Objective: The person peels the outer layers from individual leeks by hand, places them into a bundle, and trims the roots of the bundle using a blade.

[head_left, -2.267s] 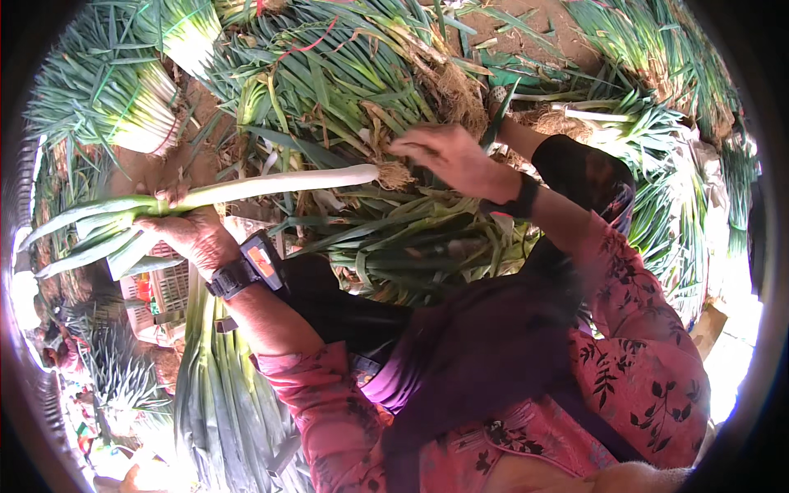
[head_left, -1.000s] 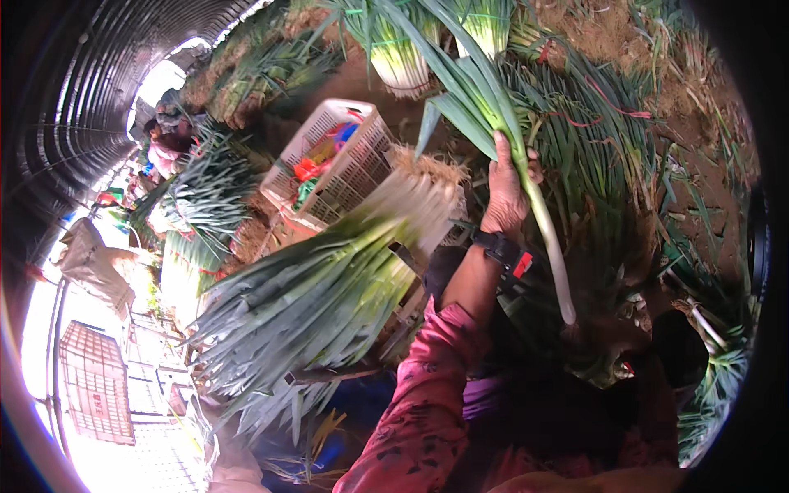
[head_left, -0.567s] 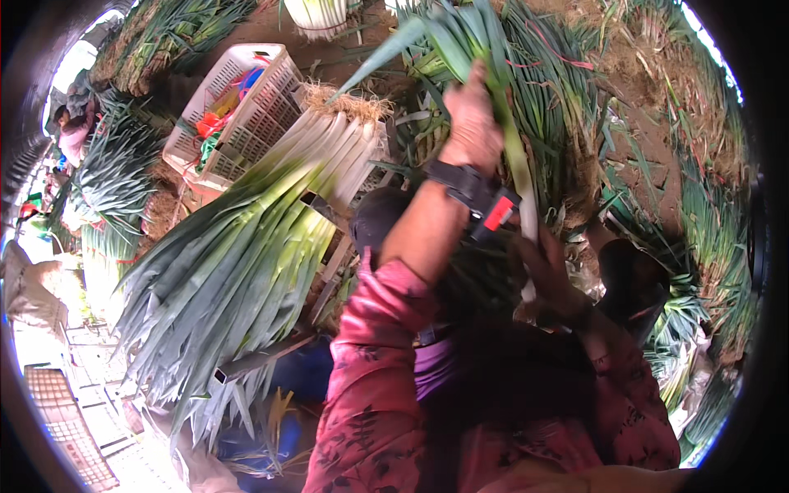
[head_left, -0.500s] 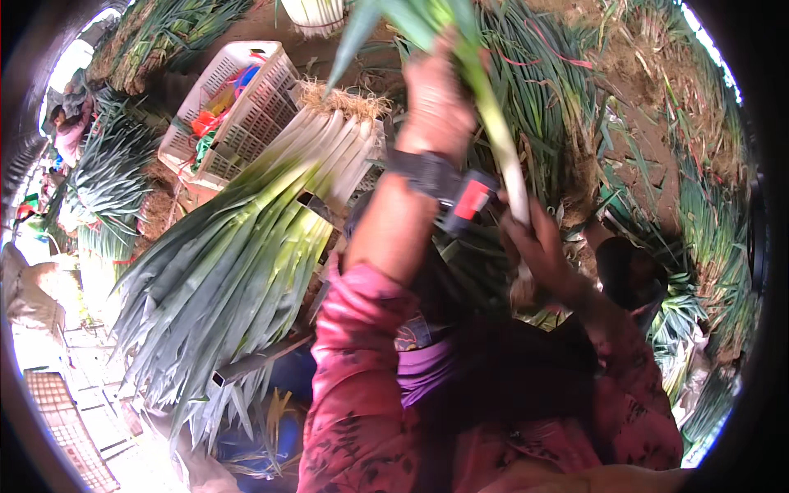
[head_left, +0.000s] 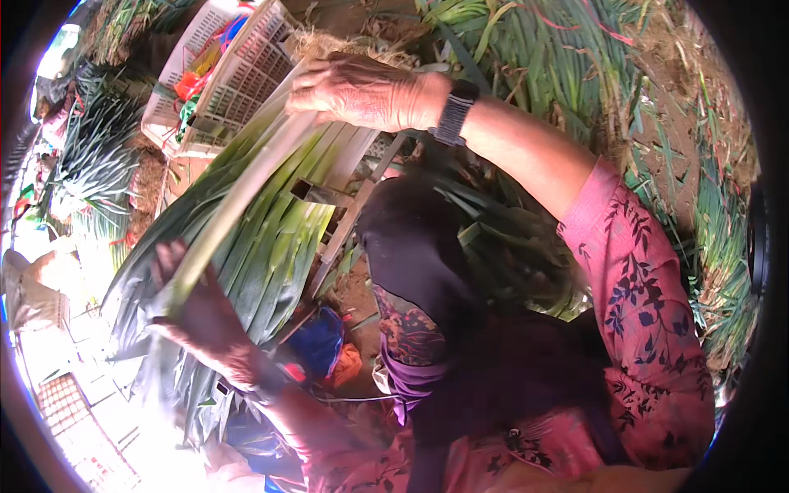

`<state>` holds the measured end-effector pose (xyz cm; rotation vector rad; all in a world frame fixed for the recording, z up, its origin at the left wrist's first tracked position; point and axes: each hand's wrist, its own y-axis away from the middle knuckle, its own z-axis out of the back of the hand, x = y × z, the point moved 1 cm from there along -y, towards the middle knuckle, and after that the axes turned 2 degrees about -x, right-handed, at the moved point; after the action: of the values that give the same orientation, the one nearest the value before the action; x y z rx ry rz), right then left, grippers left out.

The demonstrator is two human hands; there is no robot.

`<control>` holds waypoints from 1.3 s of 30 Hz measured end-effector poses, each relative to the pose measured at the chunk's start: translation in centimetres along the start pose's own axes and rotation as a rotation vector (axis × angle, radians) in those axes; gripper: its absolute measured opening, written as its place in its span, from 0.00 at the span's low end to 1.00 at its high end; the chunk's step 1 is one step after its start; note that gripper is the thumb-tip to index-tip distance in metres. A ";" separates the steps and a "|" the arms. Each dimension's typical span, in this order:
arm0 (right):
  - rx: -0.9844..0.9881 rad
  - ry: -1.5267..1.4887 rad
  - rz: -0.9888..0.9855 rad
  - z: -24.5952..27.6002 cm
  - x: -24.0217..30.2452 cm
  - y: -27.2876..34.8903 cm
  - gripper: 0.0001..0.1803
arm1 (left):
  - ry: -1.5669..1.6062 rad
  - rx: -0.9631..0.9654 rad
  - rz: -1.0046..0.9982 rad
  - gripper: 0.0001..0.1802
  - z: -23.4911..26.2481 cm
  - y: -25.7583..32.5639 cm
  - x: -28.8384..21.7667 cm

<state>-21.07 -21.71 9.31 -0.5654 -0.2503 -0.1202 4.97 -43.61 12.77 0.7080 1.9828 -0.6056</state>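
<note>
Two hands work one leek (head_left: pixel 246 185). The right hand's (head_left: pixel 362 86) fingers (head_left: pixel 316 90) curl down over its pale end near the roots, pressed close together, a dark watch (head_left: pixel 454 112) on the wrist. The left hand (head_left: pixel 201 316) is spread flat under the green leaves, fingers (head_left: pixel 168 256) splayed, supporting rather than gripping. The leek lies along the top of the pile (head_left: pixel 271 246), white end toward the crate (head_left: pixel 230 74).

Done well, I'd judge, this means keeping the stalk level between both hands, lining its root end up with the others, and laying it flat so the leaves don't fold.

The white slatted crate, just beyond the pile, holds a tangle of red, orange and green ties. The pile itself rests on a metal frame (head_left: pixel 353 205). More leeks (head_left: pixel 575 66) lie on the soil beyond.
</note>
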 end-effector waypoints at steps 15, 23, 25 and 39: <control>-0.050 0.362 -0.139 -9.6 -7.8 8.4 0.12 | -1.606 0.555 -0.426 0.23 -6.3 3.5 0.5; 0.525 0.129 -0.430 -8.3 -5.9 4.5 0.06 | -1.953 0.808 -0.228 0.37 -2.9 0.1 3.6; 0.552 0.130 -0.423 -9.1 -5.8 5.1 0.08 | -1.948 0.832 -0.313 0.38 -2.8 -0.1 3.4; 0.668 0.165 -0.366 -8.7 -5.0 4.9 0.20 | -1.763 1.432 -0.239 0.54 0.2 -2.5 3.1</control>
<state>-23.27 -22.06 -1.63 0.1603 -0.2145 -0.4179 2.12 -44.78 10.30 0.3090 -0.2340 -1.8945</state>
